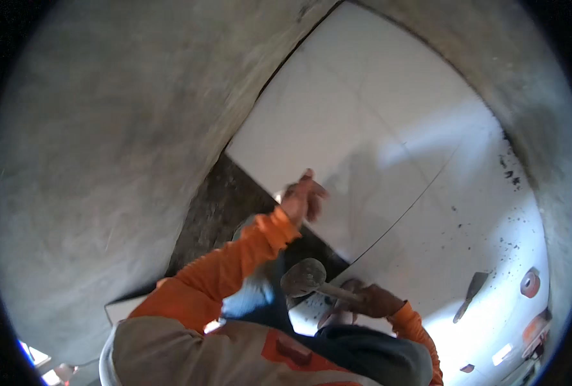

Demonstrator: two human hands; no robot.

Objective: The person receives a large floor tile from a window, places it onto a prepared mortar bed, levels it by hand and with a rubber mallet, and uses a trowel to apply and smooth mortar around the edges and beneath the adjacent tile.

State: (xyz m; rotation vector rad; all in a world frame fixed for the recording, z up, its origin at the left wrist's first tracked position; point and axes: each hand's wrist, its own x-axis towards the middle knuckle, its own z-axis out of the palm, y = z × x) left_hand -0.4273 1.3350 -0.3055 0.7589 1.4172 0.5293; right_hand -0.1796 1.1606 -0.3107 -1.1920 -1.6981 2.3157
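My right hand (377, 301) is wrapped round the wooden handle of a mallet (304, 278), whose thick, dusty grey head points left, close to my body. My left hand (305, 198) reaches out over the edge of a large white tile (311, 116), its fingers apart and nothing seen in them. Whether it touches the tile cannot be told. Beside the tile lies a strip of dark, bare floor (205, 215). A thin dark joint separates this tile from another white tile (421, 238) to the right.
Grey plastered walls (105, 128) rise at the left and along the far right. A flat-bladed scraper (471, 296), a round reddish-brown roll (529, 283) and a partly cut-off reddish tool (535, 328) lie at the right. Dark crumbs are scattered over the right-hand tile.
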